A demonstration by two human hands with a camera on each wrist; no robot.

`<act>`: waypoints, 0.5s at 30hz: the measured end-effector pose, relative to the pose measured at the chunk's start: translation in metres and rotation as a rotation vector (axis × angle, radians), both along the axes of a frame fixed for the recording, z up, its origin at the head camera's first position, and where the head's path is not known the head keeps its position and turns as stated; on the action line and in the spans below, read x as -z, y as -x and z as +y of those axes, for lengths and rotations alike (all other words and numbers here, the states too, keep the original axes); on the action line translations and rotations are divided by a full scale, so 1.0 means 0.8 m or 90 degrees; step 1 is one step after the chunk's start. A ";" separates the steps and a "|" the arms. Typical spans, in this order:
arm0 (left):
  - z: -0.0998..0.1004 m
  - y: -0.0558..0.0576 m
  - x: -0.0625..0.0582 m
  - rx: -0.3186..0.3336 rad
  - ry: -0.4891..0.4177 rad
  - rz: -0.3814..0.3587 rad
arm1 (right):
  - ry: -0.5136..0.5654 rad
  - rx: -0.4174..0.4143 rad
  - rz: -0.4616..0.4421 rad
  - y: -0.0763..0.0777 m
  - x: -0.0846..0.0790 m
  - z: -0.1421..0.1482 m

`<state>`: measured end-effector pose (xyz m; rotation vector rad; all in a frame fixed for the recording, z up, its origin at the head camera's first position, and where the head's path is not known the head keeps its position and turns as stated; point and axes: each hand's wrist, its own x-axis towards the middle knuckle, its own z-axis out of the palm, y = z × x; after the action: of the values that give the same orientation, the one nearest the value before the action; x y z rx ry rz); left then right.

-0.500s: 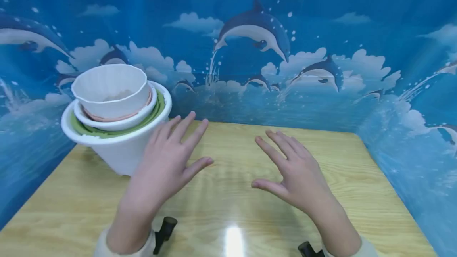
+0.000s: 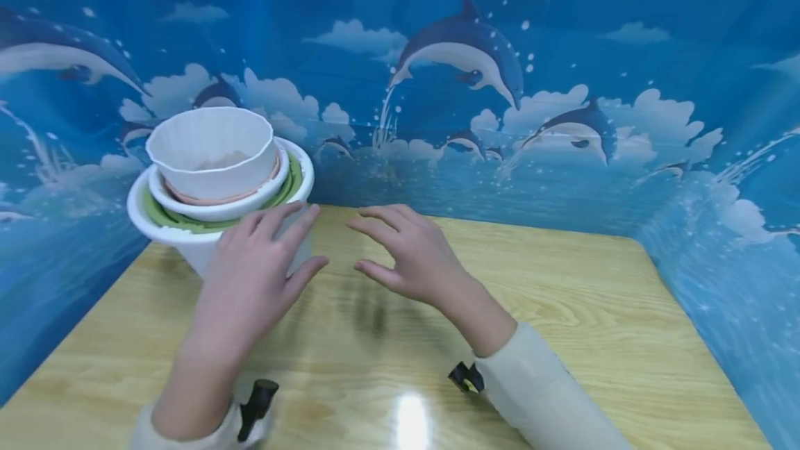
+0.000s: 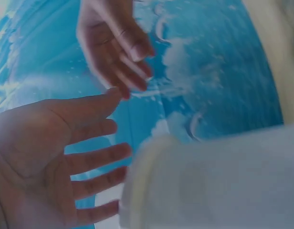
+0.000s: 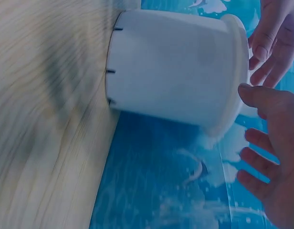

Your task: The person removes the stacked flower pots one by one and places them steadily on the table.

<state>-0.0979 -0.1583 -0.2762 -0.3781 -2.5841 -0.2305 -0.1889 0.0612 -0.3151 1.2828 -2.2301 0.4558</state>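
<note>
On the table's left side stands a nested stack of pots. A large white pot [image 2: 194,255] is outermost, holding a green one [image 2: 187,223], a smaller white one [image 2: 206,212], a pink one [image 2: 219,201] and a fluted white pot [image 2: 219,184] on top. My left hand [image 2: 253,266], fingers spread, is by the stack's near right side and covers part of the large rim; contact cannot be told. To the right of the stack hovers my right hand [image 2: 409,252], fingers loosely extended, holding nothing. In the right wrist view the large pot [image 4: 166,67] shows slots at its base.
The wood-grain table [image 2: 562,339] extends to the right and front of the stack. A blue dolphin-print backdrop [image 2: 406,179] rises close behind the table and along both sides. Dark wrist mounts [image 2: 257,408] sit at both cuffs.
My right hand has moved left, toward the stack and my left hand. The left hand has shifted slightly left, over the pot's edge. The head view has turned a little left.
</note>
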 end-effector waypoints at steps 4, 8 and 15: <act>-0.022 -0.004 0.006 -0.017 0.016 0.031 | 0.013 -0.030 0.004 0.014 -0.008 -0.040; -0.041 -0.008 0.008 -0.031 0.038 0.046 | 0.020 -0.047 0.020 0.021 -0.014 -0.072; -0.066 -0.015 0.010 -0.036 0.057 0.053 | 0.041 -0.091 0.016 0.020 -0.018 -0.111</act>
<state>-0.0860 -0.2113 -0.2843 -0.3396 -2.5245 -0.0769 -0.2051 -0.0277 -0.3008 1.4106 -2.0947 0.5573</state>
